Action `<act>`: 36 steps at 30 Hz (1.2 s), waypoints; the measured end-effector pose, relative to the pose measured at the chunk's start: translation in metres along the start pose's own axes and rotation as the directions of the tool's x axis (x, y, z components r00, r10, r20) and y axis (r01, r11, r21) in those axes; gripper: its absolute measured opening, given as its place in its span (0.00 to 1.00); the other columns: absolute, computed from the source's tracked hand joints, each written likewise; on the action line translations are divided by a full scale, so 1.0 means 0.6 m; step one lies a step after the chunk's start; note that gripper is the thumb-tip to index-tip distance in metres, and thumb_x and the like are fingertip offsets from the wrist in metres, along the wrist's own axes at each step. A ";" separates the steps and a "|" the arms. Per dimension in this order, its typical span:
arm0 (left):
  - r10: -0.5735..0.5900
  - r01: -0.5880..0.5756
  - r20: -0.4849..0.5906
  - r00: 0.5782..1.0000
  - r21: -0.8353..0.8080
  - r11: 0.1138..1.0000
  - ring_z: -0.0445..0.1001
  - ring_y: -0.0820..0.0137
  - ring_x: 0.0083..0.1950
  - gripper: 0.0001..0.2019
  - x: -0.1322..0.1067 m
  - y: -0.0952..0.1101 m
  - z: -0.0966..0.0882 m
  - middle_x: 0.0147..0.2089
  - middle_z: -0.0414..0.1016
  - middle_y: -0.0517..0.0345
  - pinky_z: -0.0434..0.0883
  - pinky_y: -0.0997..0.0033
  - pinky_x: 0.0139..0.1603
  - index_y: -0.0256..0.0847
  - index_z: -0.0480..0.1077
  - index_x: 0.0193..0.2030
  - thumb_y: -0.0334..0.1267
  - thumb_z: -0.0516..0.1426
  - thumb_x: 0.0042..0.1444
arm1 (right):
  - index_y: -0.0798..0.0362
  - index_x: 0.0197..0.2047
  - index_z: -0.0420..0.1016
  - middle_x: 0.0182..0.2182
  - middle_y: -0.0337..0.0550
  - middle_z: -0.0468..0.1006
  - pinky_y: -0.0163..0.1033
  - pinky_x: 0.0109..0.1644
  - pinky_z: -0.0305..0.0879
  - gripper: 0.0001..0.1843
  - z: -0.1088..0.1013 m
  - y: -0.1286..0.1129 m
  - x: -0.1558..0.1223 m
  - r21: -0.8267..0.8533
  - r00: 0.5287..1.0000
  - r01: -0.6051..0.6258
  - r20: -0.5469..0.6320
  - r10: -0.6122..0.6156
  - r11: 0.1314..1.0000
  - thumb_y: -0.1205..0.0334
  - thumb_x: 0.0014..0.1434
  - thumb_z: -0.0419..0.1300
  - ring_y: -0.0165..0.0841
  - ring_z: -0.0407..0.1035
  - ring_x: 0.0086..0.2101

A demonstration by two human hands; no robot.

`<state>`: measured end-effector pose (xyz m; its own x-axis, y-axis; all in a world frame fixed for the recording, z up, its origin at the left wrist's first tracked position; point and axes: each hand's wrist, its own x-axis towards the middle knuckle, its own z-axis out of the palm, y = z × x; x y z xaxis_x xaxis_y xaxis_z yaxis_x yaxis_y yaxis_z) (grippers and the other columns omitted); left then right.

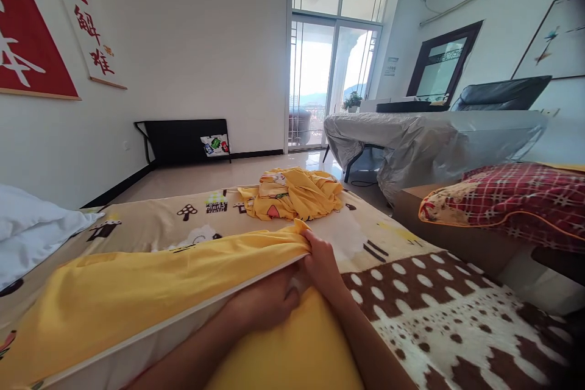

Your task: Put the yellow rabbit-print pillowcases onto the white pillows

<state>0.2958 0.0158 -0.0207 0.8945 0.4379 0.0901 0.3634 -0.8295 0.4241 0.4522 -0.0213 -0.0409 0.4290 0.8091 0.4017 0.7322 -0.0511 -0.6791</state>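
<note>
Head view: two bare hands work at a yellow cloth [150, 286] over a patterned blanket [411, 304]. The right hand's [323, 265] fingers grasp its far right end; from them its long, pale-edged strip runs left and nearer the wearer. The left hand [269, 304] is curled just below that edge, left of the right fingers and nearer the wearer; whether it grips anything, I cannot tell. The right hand is nearer the crumpled yellow bundle [306, 192], which lies beyond both, apart from their fingers.
</note>
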 end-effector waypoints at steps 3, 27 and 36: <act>0.025 -0.025 -0.020 0.999 0.015 1.000 0.52 0.59 0.69 0.27 -0.001 -0.001 0.002 0.66 0.62 0.56 0.50 0.53 0.70 0.47 0.54 0.66 0.43 0.47 0.59 | 0.52 0.36 0.70 0.27 0.39 0.75 0.34 0.33 0.55 0.18 0.001 -0.001 -0.001 0.078 1.000 0.007 -0.011 -0.006 0.997 0.70 0.41 0.47 0.33 0.66 0.29; -0.019 0.008 -0.126 0.992 -0.090 0.996 0.67 0.64 0.58 0.19 0.022 -0.004 -0.004 0.55 0.73 0.56 0.58 0.62 0.66 0.44 0.70 0.50 0.43 0.41 0.64 | 0.53 0.31 0.69 0.31 0.44 0.75 0.35 0.39 0.58 0.16 -0.002 0.012 0.011 0.115 0.993 0.104 -0.071 -0.096 0.988 0.68 0.37 0.47 0.35 0.66 0.35; -0.119 0.118 -0.082 0.990 -0.011 0.993 0.67 0.62 0.59 0.20 0.042 -0.021 0.025 0.55 0.73 0.54 0.57 0.62 0.66 0.42 0.68 0.54 0.35 0.51 0.54 | 0.53 0.37 0.71 0.28 0.42 0.76 0.35 0.34 0.57 0.23 0.001 0.015 0.009 0.155 0.997 0.038 -0.074 -0.027 0.987 0.67 0.36 0.46 0.35 0.66 0.30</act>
<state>0.3177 0.0325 -0.0372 0.8206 0.5603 0.1131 0.4635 -0.7680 0.4419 0.4611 -0.0169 -0.0453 0.4468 0.7648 0.4642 0.6573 0.0713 -0.7502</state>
